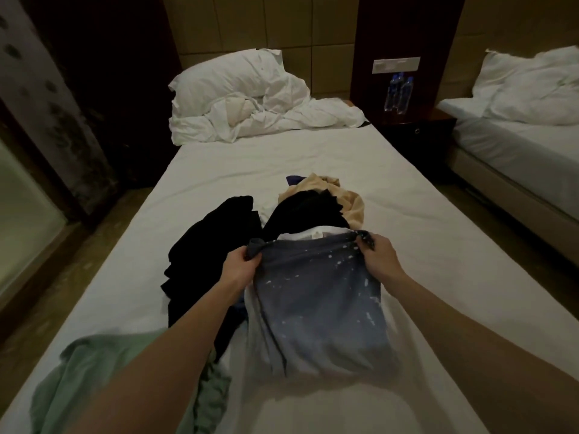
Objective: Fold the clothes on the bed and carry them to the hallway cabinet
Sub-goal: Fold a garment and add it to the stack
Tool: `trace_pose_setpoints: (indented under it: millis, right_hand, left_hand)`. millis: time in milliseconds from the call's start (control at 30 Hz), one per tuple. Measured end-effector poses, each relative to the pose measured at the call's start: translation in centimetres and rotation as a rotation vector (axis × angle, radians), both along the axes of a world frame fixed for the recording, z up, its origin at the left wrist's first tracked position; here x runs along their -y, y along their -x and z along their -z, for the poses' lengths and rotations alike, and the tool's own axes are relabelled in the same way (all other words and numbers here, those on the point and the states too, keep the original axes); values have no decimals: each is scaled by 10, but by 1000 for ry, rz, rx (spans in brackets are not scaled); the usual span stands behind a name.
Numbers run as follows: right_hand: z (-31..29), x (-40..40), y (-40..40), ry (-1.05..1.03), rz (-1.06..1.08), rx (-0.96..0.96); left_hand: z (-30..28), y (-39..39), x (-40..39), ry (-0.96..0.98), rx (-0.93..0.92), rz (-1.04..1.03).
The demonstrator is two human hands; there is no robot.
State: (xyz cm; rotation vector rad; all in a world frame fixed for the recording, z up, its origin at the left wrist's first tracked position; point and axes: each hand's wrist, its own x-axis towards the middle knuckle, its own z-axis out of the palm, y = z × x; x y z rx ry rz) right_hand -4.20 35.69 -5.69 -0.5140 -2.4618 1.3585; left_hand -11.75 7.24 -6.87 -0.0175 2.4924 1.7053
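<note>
A grey-blue garment with white speckles is stretched out in front of me over the white bed. My left hand grips its far left corner and my right hand grips its far right corner. Beneath it lies a white garment. A black garment is bunched to the left. Another black piece lies on a beige garment just beyond my hands. A pale green garment lies at the near left of the bed.
A pillow and crumpled white duvet fill the head of the bed. A dark nightstand with water bottles stands to the right, then a second bed. A floor strip runs along the left by a dark wall.
</note>
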Motion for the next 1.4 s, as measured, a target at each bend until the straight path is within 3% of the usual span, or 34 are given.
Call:
trace_pose_setpoints:
  millis: [133,267,400,567,700,1067,1400]
  right_hand:
    - [12,-7,18,53,-50,77]
    - [12,-8,19,115,-46,71]
    - [-3,-8,5,104,-109,22]
    - [-48,1,-32,111,-187,-79]
    - [-86,22,-67,146,-238,-167]
    - [-167,153,-151,298,-394,-334]
    - [-135,292,-185,533,-537,-96]
  left_hand:
    - [8,22,-5,230,63,159]
    - [3,24,-17,321,121,283]
    - [-8,13,-15,266,224,349]
    - [-41,-21,11,61,201,366]
    - [-79,-66,47,-115,144,268]
    - [-151,-187,190,-367,-152,-41]
    - [-142,-252,322,-435,-18,-373]
